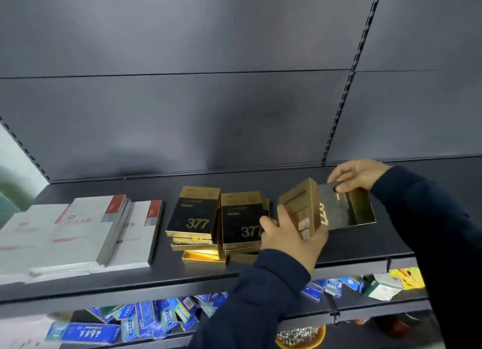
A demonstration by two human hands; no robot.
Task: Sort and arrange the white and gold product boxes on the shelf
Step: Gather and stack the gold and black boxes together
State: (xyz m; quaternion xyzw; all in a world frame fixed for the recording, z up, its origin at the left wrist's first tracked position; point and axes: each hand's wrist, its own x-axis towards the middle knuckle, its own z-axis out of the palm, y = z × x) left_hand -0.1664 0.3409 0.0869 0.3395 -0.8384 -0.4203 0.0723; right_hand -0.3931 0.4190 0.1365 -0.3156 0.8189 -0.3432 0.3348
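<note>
Both our hands are busy at the right end of the dark shelf (161,278): our left hand (289,240) is closed around a gold box (300,205) stood on edge, fingers wrapped over its near side, and our right hand (357,175) pinches the far top corner of a tilted black-and-gold box (341,213) marked 377, which touches the gold one.

Well to the left of our left hand lie the white boxes (78,234) with red and grey corner marks, flat and overlapping, one propped on its neighbour. Between them and our left hand sit two untidy stacks of black-and-gold 377 boxes (193,213), the nearer stack (241,218) just beside our thumb.

Below our forearms, the lower shelf holds a jumble of blue packets (146,320), and under our right sleeve (427,218) lie a yellow packet (408,277) and a white-and-green box (382,287).
</note>
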